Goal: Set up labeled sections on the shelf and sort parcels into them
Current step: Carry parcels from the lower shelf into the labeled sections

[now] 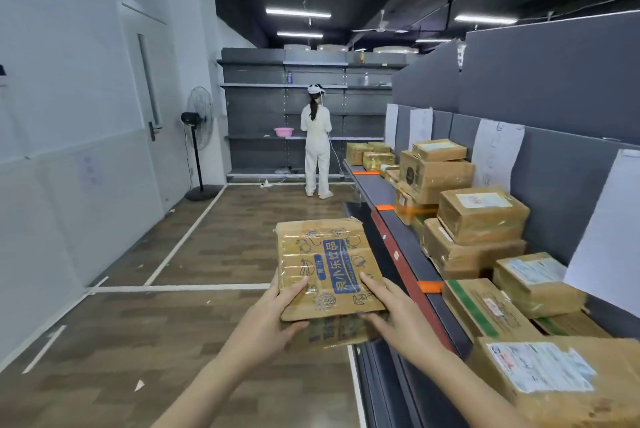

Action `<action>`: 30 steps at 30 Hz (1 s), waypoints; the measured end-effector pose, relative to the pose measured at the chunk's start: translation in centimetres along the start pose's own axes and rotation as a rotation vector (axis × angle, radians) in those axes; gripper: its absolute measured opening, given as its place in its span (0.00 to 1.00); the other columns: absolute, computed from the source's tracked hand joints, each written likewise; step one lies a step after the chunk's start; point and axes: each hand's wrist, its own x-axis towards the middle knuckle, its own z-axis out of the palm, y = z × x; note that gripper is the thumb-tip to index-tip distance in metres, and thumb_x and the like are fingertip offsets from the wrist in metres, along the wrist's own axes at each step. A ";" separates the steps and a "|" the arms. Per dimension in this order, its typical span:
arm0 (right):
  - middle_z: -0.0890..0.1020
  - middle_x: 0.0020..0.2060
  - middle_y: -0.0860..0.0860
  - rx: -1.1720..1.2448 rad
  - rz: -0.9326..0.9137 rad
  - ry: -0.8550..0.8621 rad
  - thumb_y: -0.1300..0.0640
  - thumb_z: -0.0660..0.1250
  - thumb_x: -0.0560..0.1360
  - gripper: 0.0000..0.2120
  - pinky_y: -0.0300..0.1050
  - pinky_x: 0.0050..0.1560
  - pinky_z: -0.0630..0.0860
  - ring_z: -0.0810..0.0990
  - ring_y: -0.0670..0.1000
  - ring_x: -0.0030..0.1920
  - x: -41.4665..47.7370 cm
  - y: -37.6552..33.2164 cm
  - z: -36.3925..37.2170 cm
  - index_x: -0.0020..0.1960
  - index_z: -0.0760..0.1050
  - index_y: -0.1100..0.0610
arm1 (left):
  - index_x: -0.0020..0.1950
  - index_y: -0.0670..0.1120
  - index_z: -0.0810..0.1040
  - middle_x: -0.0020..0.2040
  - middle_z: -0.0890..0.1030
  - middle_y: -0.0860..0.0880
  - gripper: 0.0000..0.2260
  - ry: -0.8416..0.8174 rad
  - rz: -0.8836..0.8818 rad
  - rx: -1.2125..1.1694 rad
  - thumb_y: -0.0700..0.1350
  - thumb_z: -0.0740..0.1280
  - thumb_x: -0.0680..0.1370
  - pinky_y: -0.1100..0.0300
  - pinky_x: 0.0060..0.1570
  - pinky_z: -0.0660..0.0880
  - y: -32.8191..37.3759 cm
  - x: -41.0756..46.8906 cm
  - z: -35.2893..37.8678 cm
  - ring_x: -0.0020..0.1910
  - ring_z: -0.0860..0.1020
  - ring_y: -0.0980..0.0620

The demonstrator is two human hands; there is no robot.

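The flat printed parcel (329,265) is held out over the floor (207,247), just left of the shelf (391,220). The left hand (277,317) and right hand (391,313) clasp its near end, thumbs pressed on top and fingers curled beneath. Taped boxes (481,213) crowd the shelf, with paper sheets (497,150) hanging behind them.

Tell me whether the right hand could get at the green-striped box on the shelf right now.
Probably not yet: the right hand and left hand both grip the printed box. The green-striped box lies close on its right with nothing between, so once freed it likely could.
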 end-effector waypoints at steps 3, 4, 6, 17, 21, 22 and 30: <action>0.67 0.69 0.43 -0.009 -0.014 -0.015 0.56 0.69 0.75 0.34 0.42 0.65 0.70 0.68 0.43 0.67 4.9 1.5 0.1 0.73 0.55 0.42 | 0.72 0.60 0.62 0.77 0.55 0.56 0.32 0.023 -0.013 -0.035 0.46 0.72 0.73 0.66 0.68 0.61 -2.4 3.6 0.7 0.73 0.61 0.58; 0.67 0.69 0.43 -0.012 -0.011 -0.028 0.56 0.69 0.74 0.33 0.45 0.65 0.71 0.68 0.44 0.67 6.1 1.9 0.3 0.74 0.56 0.43 | 0.72 0.59 0.62 0.76 0.57 0.55 0.32 0.018 -0.013 -0.059 0.47 0.72 0.73 0.66 0.68 0.62 -3.3 4.5 0.9 0.72 0.62 0.57; 0.67 0.69 0.44 -0.014 -0.016 -0.052 0.56 0.69 0.74 0.33 0.47 0.66 0.70 0.68 0.46 0.68 8.5 2.9 0.8 0.74 0.57 0.45 | 0.72 0.55 0.64 0.75 0.60 0.54 0.31 0.015 0.010 -0.090 0.46 0.72 0.72 0.69 0.67 0.61 -4.8 6.2 1.0 0.72 0.64 0.57; 0.68 0.68 0.45 -0.027 -0.028 -0.022 0.60 0.68 0.75 0.33 0.43 0.63 0.72 0.69 0.46 0.66 24.6 9.5 4.1 0.74 0.58 0.46 | 0.71 0.48 0.68 0.73 0.64 0.52 0.30 0.009 0.048 -0.152 0.46 0.69 0.69 0.64 0.68 0.64 -14.7 21.3 2.3 0.71 0.64 0.58; 0.67 0.68 0.43 -0.040 -0.031 0.007 0.60 0.67 0.75 0.32 0.42 0.63 0.72 0.69 0.46 0.66 33.8 11.8 5.1 0.74 0.58 0.45 | 0.71 0.51 0.67 0.74 0.63 0.50 0.30 0.020 0.056 -0.164 0.46 0.69 0.69 0.60 0.69 0.65 -20.6 29.8 2.6 0.71 0.65 0.56; 0.67 0.69 0.43 -0.042 -0.031 0.017 0.59 0.67 0.75 0.32 0.42 0.63 0.72 0.69 0.46 0.67 36.3 12.3 5.3 0.74 0.58 0.45 | 0.71 0.52 0.67 0.74 0.63 0.50 0.30 0.015 0.057 -0.164 0.46 0.69 0.69 0.60 0.69 0.64 -22.0 32.1 2.4 0.72 0.64 0.56; 0.67 0.70 0.44 -0.021 -0.011 0.084 0.58 0.68 0.75 0.33 0.41 0.65 0.69 0.68 0.45 0.67 52.1 16.5 6.4 0.71 0.55 0.38 | 0.71 0.52 0.67 0.74 0.64 0.49 0.31 -0.032 0.121 -0.160 0.38 0.70 0.70 0.61 0.69 0.65 -31.2 48.6 1.4 0.71 0.66 0.55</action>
